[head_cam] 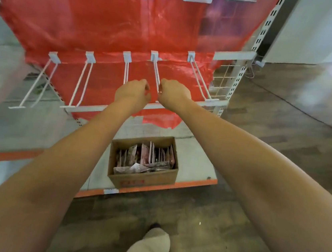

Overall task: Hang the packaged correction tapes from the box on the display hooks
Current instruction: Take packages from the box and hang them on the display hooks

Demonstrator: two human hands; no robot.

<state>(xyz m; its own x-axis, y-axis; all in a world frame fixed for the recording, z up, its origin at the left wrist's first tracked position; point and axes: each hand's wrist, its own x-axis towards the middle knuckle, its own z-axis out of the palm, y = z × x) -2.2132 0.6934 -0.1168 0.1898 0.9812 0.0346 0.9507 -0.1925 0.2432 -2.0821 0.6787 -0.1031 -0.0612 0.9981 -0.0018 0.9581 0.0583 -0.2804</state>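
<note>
My left hand (133,92) & right hand (172,94) – fingers curled at hook (156,72), contents unclear; box (144,161) w/ tapes (146,157) – 6 o'clock, well apart.

Low white shelf (194,160) w/ orange front edge carries an open cardboard box (143,180) of packaged correction tapes (146,159), near its front-right corner.
</note>
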